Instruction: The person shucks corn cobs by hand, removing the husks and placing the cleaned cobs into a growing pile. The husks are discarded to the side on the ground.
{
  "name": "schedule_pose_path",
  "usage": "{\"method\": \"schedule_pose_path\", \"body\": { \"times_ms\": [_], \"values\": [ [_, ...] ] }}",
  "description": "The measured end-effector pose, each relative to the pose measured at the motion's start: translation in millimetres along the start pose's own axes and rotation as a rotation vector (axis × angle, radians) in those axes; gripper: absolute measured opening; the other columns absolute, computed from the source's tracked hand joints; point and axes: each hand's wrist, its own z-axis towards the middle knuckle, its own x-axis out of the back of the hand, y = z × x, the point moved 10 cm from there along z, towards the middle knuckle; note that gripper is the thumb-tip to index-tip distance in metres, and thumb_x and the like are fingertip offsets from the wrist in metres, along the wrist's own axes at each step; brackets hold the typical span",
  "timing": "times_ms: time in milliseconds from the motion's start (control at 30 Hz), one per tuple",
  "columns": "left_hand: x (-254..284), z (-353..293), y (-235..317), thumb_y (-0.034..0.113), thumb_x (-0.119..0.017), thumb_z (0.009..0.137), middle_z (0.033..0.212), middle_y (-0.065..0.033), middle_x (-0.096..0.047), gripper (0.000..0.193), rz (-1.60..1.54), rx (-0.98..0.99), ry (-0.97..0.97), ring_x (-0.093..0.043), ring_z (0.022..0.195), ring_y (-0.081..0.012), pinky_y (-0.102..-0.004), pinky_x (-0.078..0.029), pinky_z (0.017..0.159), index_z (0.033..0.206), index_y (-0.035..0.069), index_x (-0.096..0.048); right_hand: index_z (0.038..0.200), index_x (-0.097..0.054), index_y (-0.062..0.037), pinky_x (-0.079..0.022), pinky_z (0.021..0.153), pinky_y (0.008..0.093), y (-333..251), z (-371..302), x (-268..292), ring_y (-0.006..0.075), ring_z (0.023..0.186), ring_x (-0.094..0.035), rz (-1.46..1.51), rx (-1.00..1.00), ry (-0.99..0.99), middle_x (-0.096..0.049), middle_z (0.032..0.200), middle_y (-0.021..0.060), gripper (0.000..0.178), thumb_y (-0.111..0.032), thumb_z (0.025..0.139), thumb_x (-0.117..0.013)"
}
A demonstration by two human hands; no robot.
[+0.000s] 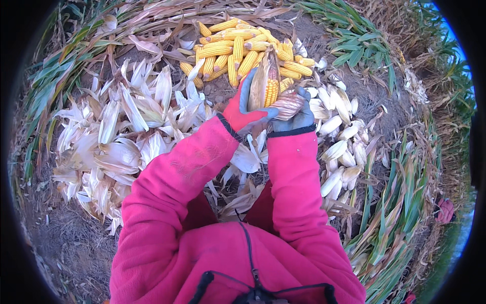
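Observation:
An ear of corn point(272, 90), its yellow kernels partly bare and its tip reddish, stands upright between my two gloved hands. My left hand point(242, 107), in a red and grey glove, closes round the left side, where a tan husk leaf still covers the ear. On the right, my right hand point(299, 112) in a grey glove grips a purplish, peeled-back husk point(288, 105) near the base. Just beyond the hands lies a pile of bare yellow corn ears point(223, 49).
Loose pale husks point(109, 147) form a large heap on the left. Several ears still in husks point(344, 147) lie to the right. Green and dry corn stalks point(390, 218) ring the soil point(76, 248), with more leaves point(354, 38) at the far right.

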Motion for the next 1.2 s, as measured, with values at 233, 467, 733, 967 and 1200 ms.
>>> {"method": "schedule_pose_path", "body": {
  "times_ms": [233, 467, 733, 967, 1200],
  "values": [
    [43, 4, -27, 0.020, -0.077, 0.067, 0.118, -0.0130, -0.053, 0.081, 0.018, 0.119, 0.274, -0.052, 0.106, -0.0190, -0.0319, -0.042, 0.091, 0.131, -0.001, -0.033, 0.088, -0.056, -0.0085, -0.049, 0.074, 0.0339, 40, -12, 7, 0.0166, 0.070, -0.058, -0.117, -0.035, 0.224, -0.058, 0.073, 0.0010, 0.025, -0.031, 0.093, -0.046],
    [50, 0, -13, 0.017, -0.077, 0.065, 0.101, -0.0069, -0.061, 0.059, 0.301, 0.058, 0.331, -0.058, 0.090, -0.0148, -0.0290, -0.046, 0.082, 0.115, 0.001, -0.049, 0.084, -0.052, -0.0140, -0.047, 0.077, 0.0462, 54, -14, -20, 0.0243, 0.082, -0.056, 0.128, -0.185, -0.256, -0.056, 0.082, 0.0016, 0.020, -0.028, 0.092, -0.040],
    [136, 14, -45, 0.019, -0.067, 0.073, 0.089, -0.0073, -0.065, 0.028, -0.103, 0.378, 0.449, -0.061, 0.075, -0.0158, -0.0291, -0.049, 0.068, 0.097, 0.004, -0.064, 0.079, -0.054, -0.0062, -0.037, 0.052, 0.0213, 108, -53, -11, 0.0071, 0.054, -0.044, -0.467, -0.366, -0.349, -0.049, 0.066, -0.0006, 0.037, -0.038, 0.094, -0.041],
    [159, 7, -44, 0.019, -0.070, 0.070, 0.084, -0.0066, -0.065, 0.031, 0.088, 0.382, 0.480, -0.061, 0.069, -0.0153, -0.0281, -0.049, 0.065, 0.097, 0.005, -0.064, 0.079, -0.058, -0.0023, -0.040, 0.057, 0.0213, 119, -128, -29, 0.0077, 0.062, -0.053, -1.073, -0.685, -0.603, -0.059, 0.070, 0.0038, 0.034, -0.033, 0.089, -0.051],
    [140, 8, -16, 0.021, -0.079, 0.060, 0.092, -0.0077, -0.063, 0.053, 0.354, 0.150, 0.552, -0.060, 0.081, -0.0161, -0.0298, -0.048, 0.075, 0.104, 0.001, -0.056, 0.085, -0.062, -0.0041, -0.045, 0.061, 0.0319, 115, -118, -9, 0.0222, 0.061, -0.057, -2.324, -0.077, -0.893, -0.059, 0.068, 0.0131, 0.021, -0.024, 0.080, -0.062]
  ]
}}
